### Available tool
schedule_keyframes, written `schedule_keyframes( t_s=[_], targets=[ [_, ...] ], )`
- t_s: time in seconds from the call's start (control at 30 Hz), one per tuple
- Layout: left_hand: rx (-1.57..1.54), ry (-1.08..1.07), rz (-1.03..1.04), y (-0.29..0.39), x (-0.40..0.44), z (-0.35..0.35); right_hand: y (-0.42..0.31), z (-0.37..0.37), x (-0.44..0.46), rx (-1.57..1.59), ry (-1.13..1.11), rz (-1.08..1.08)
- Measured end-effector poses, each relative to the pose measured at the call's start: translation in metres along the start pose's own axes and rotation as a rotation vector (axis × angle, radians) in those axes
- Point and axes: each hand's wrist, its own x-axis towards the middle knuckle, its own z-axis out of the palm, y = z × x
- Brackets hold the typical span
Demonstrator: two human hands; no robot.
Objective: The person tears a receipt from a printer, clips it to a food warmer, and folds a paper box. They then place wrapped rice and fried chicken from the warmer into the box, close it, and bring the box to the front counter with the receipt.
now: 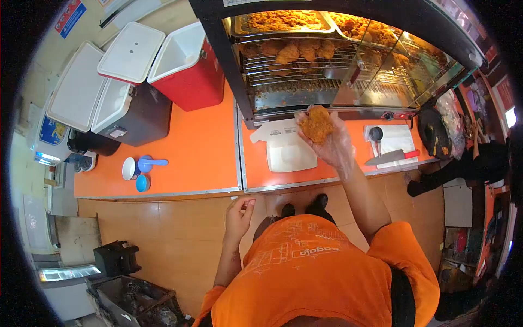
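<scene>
A piece of breaded fried chicken (316,125) rests in my right hand (339,146), which wears a clear plastic glove. The fingers curl around it, just in front of the heated display cabinet (305,113). Below and to the left of that hand, an open white takeaway box (291,157) lies on the orange counter (204,144), its printed lid folded back. My left hand (238,215) is bare and hangs before the counter's front edge. Its fingers are curled closed, with nothing visible in them.
Fried chicken pieces (305,50) sit on the cabinet's rack, under trays of fried food (283,20). A red-handled knife (392,158) lies at right. Red (190,82) and dark (133,111) coolers stand left, near small blue cups (143,183). Another person's dark sleeve (463,169) shows at right.
</scene>
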Motion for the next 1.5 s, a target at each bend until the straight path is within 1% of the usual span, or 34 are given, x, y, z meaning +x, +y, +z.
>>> schedule_keyframes(
  t_s=[0.07,0.13,0.2,0.27,0.3,0.37,0.4,0.47,0.5,0.57,0.6,0.67,0.7,0.77,0.8,0.87,0.9,0.97,1.0,1.07,1.17,1.3,1.37,1.4,1.47,1.5],
  targets=[
    [-0.025,0.005,-0.026,-0.019,0.002,0.002,-0.005,0.033,-0.007,0.109,0.046,0.069],
    [-0.207,0.043,-0.115,-0.048,0.007,0.005,-0.005,0.028,-0.002,0.078,0.009,0.064],
    [-0.164,0.051,-0.111,-0.065,0.014,0.002,-0.005,0.024,0.001,0.05,-0.024,0.053],
    [-0.123,0.059,-0.104,-0.082,0.025,0.0,-0.007,0.023,0.004,0.12,-0.099,0.097],
    [-0.133,0.064,-0.125,-0.089,0.03,-0.001,-0.007,0.02,0.006,0.12,-0.101,0.096],
    [-0.142,0.068,-0.145,-0.101,0.038,-0.004,-0.006,0.008,0.009,0.204,-0.209,0.167],
    [-0.137,0.088,-0.172,-0.102,0.042,-0.005,-0.005,-0.003,0.012,0.205,-0.208,0.165],
    [-0.131,0.099,-0.199,-0.099,0.049,-0.008,-0.003,-0.024,0.016,0.255,-0.098,0.235],
    [-0.072,0.109,-0.187,-0.089,0.051,-0.011,-0.001,-0.013,0.012,0.257,-0.093,0.228],
    [-0.015,0.11,-0.176,-0.084,0.056,-0.011,0.005,0.005,0.005,-0.134,0.389,0.019],
    [-0.038,0.115,-0.164,-0.084,0.058,-0.011,0.005,-0.005,0.006,-0.133,0.395,0.017],
    [-0.06,0.119,-0.156,-0.089,0.057,-0.011,0.007,-0.031,0.012,-0.312,0.377,-0.078],
    [-0.048,0.125,-0.143,-0.094,0.057,-0.01,0.006,-0.037,0.01,-0.314,0.38,-0.076],
    [-0.036,0.131,-0.137,-0.101,0.054,-0.008,0.007,-0.041,0.005,-0.337,0.249,-0.197],
    [-0.062,0.141,-0.156,-0.103,0.052,-0.006,0.006,-0.039,0.002,-0.338,0.254,-0.193],
    [-0.09,0.148,-0.18,-0.102,0.049,-0.003,0.0,-0.031,-0.005,-0.392,0.279,-0.102],
    [-0.101,0.14,-0.178,-0.098,0.049,-0.002,0.001,-0.028,-0.008,-0.393,0.285,-0.098],
    [-0.113,0.13,-0.177,-0.097,0.05,0.0,0.006,-0.022,-0.01,-0.511,0.385,-0.108],
    [-0.115,0.124,-0.188,-0.098,0.051,0.001,0.008,-0.021,-0.011,-0.512,0.388,-0.105],
    [-0.116,0.118,-0.206,-0.1,0.052,0.002,0.013,-0.019,-0.013,-0.68,0.442,-0.13],
    [-0.127,0.131,-0.186,-0.1,0.053,0.004,0.014,-0.019,-0.014,-0.728,0.447,-0.077],
    [-0.174,0.128,-0.155,-0.098,0.055,0.005,0.015,-0.02,-0.015,-0.666,0.429,-0.091],
    [-0.184,0.138,-0.162,-0.108,0.054,0.005,0.011,-0.021,-0.017,-0.445,0.314,-0.044],
    [-0.196,0.154,-0.165,-0.116,0.056,0.006,0.009,-0.027,-0.016,-0.445,0.312,-0.04],
    [-0.209,0.174,-0.17,-0.132,0.06,0.007,0.005,-0.044,-0.013,-0.29,0.306,-0.005],
    [-0.099,0.228,-0.168,-0.141,0.063,0.006,0.005,-0.045,-0.014,-0.289,0.307,0.0]
  ],
)
